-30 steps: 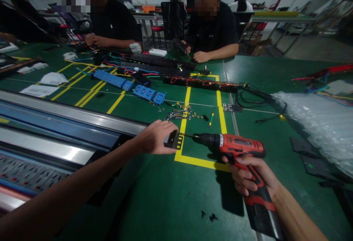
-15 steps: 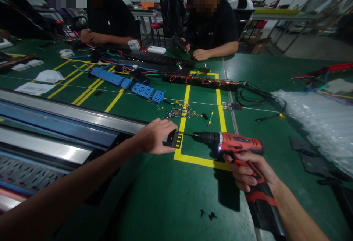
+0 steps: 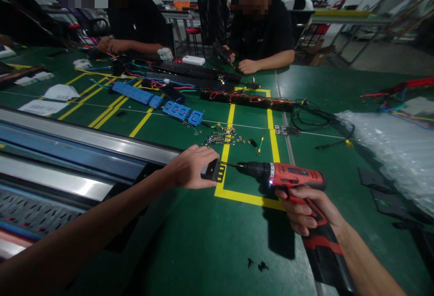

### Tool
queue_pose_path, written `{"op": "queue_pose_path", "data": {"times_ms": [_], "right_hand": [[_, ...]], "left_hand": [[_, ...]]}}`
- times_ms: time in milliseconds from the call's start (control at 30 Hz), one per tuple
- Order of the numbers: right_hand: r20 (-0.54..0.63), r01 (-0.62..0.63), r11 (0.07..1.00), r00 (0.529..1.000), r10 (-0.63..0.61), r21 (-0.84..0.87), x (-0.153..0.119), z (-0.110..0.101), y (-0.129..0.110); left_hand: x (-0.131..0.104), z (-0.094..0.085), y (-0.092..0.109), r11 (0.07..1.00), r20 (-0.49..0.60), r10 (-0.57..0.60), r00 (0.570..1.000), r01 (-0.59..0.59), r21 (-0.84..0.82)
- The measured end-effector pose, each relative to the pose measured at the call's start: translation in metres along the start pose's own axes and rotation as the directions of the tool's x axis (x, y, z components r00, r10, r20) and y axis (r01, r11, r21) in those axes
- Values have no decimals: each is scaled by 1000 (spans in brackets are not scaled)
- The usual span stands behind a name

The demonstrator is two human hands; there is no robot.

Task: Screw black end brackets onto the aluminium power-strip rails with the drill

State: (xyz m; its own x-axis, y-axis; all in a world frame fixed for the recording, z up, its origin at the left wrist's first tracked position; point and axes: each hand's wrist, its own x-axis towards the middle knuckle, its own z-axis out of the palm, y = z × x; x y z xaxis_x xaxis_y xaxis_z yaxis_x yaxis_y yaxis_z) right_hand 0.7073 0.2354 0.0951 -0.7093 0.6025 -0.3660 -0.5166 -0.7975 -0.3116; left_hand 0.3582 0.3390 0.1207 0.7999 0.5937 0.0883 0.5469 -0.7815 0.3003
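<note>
My right hand (image 3: 305, 208) is wrapped round the grip of a red and black power drill (image 3: 298, 176), whose small light is lit. Its long bit points left and its tip meets a black slotted end bracket (image 3: 219, 172). My left hand (image 3: 195, 167) grips that bracket at the end of a long metal profile (image 3: 135, 144), fingers over the top and thumb below. Several small black screws (image 3: 262, 266) lie on the green table nearer to me. Beyond the bracket is a pile of small metal fasteners (image 3: 220, 138).
Blue socket blocks (image 3: 176, 110) and wired black strips (image 3: 247, 99) lie across the table's far side. Bubble wrap (image 3: 383, 147) and black plates (image 3: 379, 192) are at the right. Two people sit opposite, their hands on the far edge.
</note>
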Motion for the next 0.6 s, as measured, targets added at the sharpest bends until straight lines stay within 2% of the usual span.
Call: {"op": "queue_pose_path", "data": {"times_ms": [133,367,600], "right_hand": [[-24,-2,1000,1000,2,-23,1,2,0],[1,6,999,1000,-6,-36,2,5,2],[-54,-6,998,999,3,-55,3,7,3]], "left_hand": [[-1,-1,1,1000,2,-7,1000,7,-2],[-2,-1,1,1000,-17,5,1000,-6,-17],[-2,-1,0,1000,-14,1,1000,-1,-28]]}}
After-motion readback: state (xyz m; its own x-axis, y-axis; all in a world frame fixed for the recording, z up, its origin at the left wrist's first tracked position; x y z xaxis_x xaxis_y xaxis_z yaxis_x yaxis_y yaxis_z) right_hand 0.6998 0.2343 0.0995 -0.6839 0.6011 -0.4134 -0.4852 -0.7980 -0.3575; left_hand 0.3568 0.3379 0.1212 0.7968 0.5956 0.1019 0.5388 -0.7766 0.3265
